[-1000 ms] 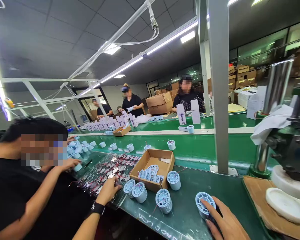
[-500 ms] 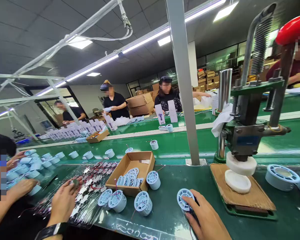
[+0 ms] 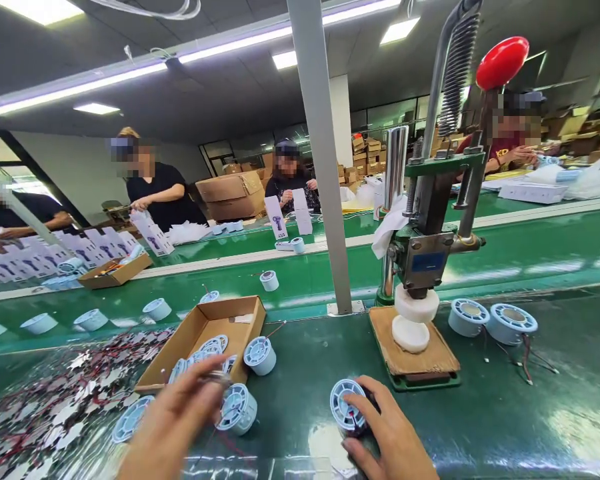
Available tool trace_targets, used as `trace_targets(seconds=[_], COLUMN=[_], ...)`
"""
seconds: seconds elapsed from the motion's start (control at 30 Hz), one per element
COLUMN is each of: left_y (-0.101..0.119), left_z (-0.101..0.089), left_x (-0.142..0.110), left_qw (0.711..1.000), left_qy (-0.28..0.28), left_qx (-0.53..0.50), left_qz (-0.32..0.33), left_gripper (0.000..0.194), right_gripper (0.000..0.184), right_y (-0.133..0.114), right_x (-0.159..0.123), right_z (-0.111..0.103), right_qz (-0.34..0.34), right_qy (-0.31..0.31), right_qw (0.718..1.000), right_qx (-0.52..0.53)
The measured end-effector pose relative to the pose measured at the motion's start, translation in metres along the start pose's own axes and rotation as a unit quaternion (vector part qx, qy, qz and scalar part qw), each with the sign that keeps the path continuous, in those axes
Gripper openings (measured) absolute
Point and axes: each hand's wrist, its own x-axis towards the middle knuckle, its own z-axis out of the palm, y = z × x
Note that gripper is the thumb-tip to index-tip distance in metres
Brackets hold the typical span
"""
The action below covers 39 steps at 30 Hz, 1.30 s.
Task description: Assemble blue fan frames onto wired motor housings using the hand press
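My right hand (image 3: 387,433) is wrapped around a light-blue round plastic housing (image 3: 341,398) with a spoked top, standing on the green bench. One finger lies across its top, and a dark wire shows at its near side. My left hand (image 3: 173,417), blurred by motion, pinches a small round metal disc (image 3: 217,377) between thumb and fingers. It hovers in front of a cardboard box (image 3: 257,325) of light-blue spoked rings (image 3: 215,345). Right behind the left hand stands another blue housing (image 3: 239,408), and one more (image 3: 133,419) is partly hidden by it.
A hand press (image 3: 425,260) with white round pads stands right of centre on a wooden board (image 3: 387,343). Two housings with wires (image 3: 513,321) sit beyond it. Flat silvery pieces with red wires (image 3: 75,400) cover the left. A metal post (image 3: 325,167) rises behind the bench. Co-workers sit or stand opposite.
My left hand has moved right with the metal disc, from over the silvery pieces to before the box. My right hand stays on the housing. The view has turned right.
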Motion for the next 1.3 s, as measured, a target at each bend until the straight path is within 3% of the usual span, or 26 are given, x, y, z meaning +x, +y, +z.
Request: trace_targets(seconds=[0.03, 0.1, 0.17, 0.27, 0.37, 0.5, 0.73, 0.83, 1.3], left_y=[0.016, 0.039, 0.049, 0.049, 0.046, 0.041, 0.031, 0.032, 0.037], left_z=[0.028, 0.079, 0.118, 0.148, 0.154, 0.152, 0.159, 0.161, 0.168], left_x=[-0.010, -0.024, -0.030, -0.030, -0.030, -0.040, -0.062, -0.065, -0.072], left_qw=[0.991, 0.959, 0.932, 0.912, 0.900, 0.891, 0.923, 0.927, 0.919], left_qy=[-0.116, -0.231, -0.278, -0.286, -0.277, -0.252, -0.225, -0.211, -0.198], left_qx=[-0.065, -0.165, -0.230, -0.291, -0.335, -0.376, -0.309, -0.309, -0.340], left_qz=[-0.007, -0.016, -0.030, -0.040, -0.039, -0.045, -0.045, -0.029, -0.036], left_gripper=[0.060, 0.057, 0.059, 0.064, 0.061, 0.061, 0.063, 0.066, 0.070], right_gripper=[0.037, 0.034, 0.037, 0.044, 0.045, 0.039, 0.032, 0.027, 0.039], right_y=[-0.001, -0.004, -0.010, -0.024, -0.034, -0.034, -0.037, -0.041, -0.038], right_x=[0.002, 0.014, 0.033, 0.064, 0.083, 0.090, 0.088, 0.089, 0.085], right_z=[-0.006, -0.023, -0.045, -0.074, -0.087, -0.087, -0.087, -0.089, -0.082], right_qz=[-0.001, -0.010, -0.014, 0.012, 0.056, 0.060, 0.020, 0.034, 0.104], right_qy=[0.012, 0.015, -0.043, -0.205, -0.276, -0.272, -0.306, -0.309, -0.284], right_qw=[1.000, 0.997, 0.990, 0.957, 0.936, 0.941, 0.941, 0.941, 0.939], right_qx=[0.021, 0.073, 0.135, 0.205, 0.212, 0.191, 0.145, 0.137, 0.163])
